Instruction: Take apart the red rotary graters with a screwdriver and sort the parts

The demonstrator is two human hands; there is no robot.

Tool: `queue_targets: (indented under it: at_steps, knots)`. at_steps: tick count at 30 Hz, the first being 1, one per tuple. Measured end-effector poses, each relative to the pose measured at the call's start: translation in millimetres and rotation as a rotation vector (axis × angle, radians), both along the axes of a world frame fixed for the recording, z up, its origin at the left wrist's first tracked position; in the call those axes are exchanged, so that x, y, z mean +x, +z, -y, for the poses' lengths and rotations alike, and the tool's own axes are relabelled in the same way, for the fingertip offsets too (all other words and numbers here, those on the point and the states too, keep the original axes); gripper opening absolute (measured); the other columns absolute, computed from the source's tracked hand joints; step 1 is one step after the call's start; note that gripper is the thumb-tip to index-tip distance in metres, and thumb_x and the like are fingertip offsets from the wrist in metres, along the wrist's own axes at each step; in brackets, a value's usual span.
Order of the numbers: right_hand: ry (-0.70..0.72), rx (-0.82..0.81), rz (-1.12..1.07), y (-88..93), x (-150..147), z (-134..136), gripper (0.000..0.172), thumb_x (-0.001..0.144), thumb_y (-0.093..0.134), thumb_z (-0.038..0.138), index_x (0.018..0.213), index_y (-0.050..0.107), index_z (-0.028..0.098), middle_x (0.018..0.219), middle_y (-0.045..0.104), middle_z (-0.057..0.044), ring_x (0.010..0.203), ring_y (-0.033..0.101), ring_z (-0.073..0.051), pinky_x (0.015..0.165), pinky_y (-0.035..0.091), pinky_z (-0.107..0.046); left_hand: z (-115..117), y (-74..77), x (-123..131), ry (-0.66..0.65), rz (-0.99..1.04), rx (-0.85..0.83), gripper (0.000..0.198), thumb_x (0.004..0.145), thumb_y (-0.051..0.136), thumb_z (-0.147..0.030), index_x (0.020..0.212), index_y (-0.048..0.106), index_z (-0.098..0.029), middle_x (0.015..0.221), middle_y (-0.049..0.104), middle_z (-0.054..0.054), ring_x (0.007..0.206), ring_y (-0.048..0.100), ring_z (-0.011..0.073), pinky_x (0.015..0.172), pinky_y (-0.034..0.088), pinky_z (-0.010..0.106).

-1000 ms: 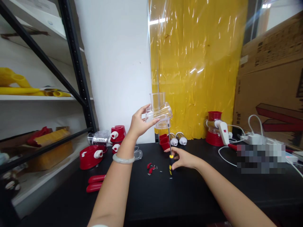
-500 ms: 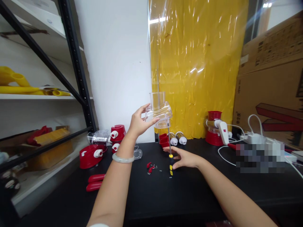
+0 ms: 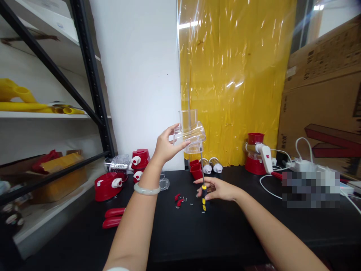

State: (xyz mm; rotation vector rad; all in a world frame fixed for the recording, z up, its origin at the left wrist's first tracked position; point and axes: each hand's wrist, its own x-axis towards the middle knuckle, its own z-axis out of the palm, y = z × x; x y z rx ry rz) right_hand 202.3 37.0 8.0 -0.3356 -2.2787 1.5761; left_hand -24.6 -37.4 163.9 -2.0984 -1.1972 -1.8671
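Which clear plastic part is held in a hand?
The clear housing with an upright chute: the left hand holds it above the table, screwdriver at its underside. Unlike it, the flat clear piece lies on the table.

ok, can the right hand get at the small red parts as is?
Probably yes: the small red parts lie near the right hand, nothing bulky between, though it holds the screwdriver.

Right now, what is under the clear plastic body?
A screwdriver, pointing up at it from the right hand. The hand covers part of the handle; anything at the tip is too small to tell.
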Motion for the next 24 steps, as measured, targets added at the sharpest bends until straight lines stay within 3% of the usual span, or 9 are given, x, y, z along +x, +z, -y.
queue_targets:
  at_steps: [2, 5, 9, 13, 17, 20, 24]
  knots:
    - [-0.069, 0.004, 0.009, -2.9, -3.7, -0.7, 0.077, 0.059, 0.087, 0.038, 0.127, 0.055, 0.019, 0.098, 0.065, -0.005, 0.099, 0.063, -0.022, 0.095, 0.045, -0.042, -0.5, -0.5, -1.0, 0.01, -0.009, 0.003, 0.074, 0.061, 0.083, -0.04, 0.128, 0.057, -0.023, 0.13, 0.06, 0.014, 0.116, 0.058, 0.0279, 0.085, 0.059, 0.043]
    - [-0.21, 0.102, 0.04, -5.3, -6.2, -1.5, 0.087, 0.047, 0.092, 0.036, 0.126, 0.056, 0.022, 0.108, 0.059, -0.005, 0.107, 0.058, -0.023, 0.097, 0.043, -0.042, -1.1, -0.8, -2.3, 0.01, -0.022, 0.012, 0.074, 0.061, 0.083, -0.04, 0.128, 0.057, -0.024, 0.13, 0.06, 0.014, 0.115, 0.059, 0.0279, 0.084, 0.059, 0.042]
    - [-0.125, 0.111, 0.043, 0.0, -1.2, 1.8, 0.088, 0.055, 0.089, 0.035, 0.134, 0.049, 0.026, 0.126, 0.056, -0.008, 0.124, 0.048, -0.025, 0.103, 0.038, -0.043, 0.0, -0.2, -1.6, 0.005, -0.015, 0.014, 0.073, 0.061, 0.083, -0.039, 0.128, 0.058, -0.024, 0.13, 0.06, 0.014, 0.115, 0.059, 0.0278, 0.085, 0.059, 0.043]
    - [-0.037, 0.047, 0.047, 1.9, -1.3, 4.1, 0.076, 0.062, 0.085, 0.033, 0.13, 0.053, 0.021, 0.101, 0.067, -0.006, 0.095, 0.062, -0.019, 0.088, 0.046, -0.037, 0.7, 0.1, -0.8, 0.013, -0.009, 0.011, 0.073, 0.06, 0.083, -0.04, 0.127, 0.058, -0.024, 0.129, 0.06, 0.014, 0.115, 0.058, 0.028, 0.084, 0.059, 0.042]
    - [-0.132, 0.056, 0.042, -3.5, -6.5, 1.5, 0.069, 0.054, 0.09, 0.031, 0.117, 0.064, 0.019, 0.077, 0.059, 0.004, 0.063, 0.051, -0.01, 0.063, 0.043, -0.025, 0.0, 0.4, -1.6, 0.025, -0.005, -0.002, 0.074, 0.06, 0.084, -0.04, 0.127, 0.058, -0.023, 0.129, 0.061, 0.014, 0.114, 0.059, 0.0275, 0.084, 0.059, 0.043]
    - [-0.128, 0.063, 0.061, -4.3, -7.2, 1.0, 0.063, 0.055, 0.089, 0.033, 0.112, 0.067, 0.02, 0.075, 0.059, 0.004, 0.059, 0.047, -0.008, 0.059, 0.04, -0.024, -0.3, 0.8, -2.2, 0.029, -0.003, -0.002, 0.074, 0.059, 0.084, -0.041, 0.127, 0.058, -0.023, 0.128, 0.061, 0.014, 0.113, 0.06, 0.0275, 0.084, 0.059, 0.043]
    - [-0.077, 0.051, 0.058, -0.9, -5.4, 3.3, 0.051, 0.061, 0.086, 0.035, 0.106, 0.068, 0.017, 0.088, 0.068, -0.002, 0.07, 0.058, -0.012, 0.068, 0.045, -0.027, -2.9, -0.8, -3.4, 0.056, -0.002, 0.017, 0.073, 0.061, 0.083, -0.042, 0.127, 0.058, -0.023, 0.126, 0.062, 0.014, 0.111, 0.061, 0.0271, 0.082, 0.059, 0.041]
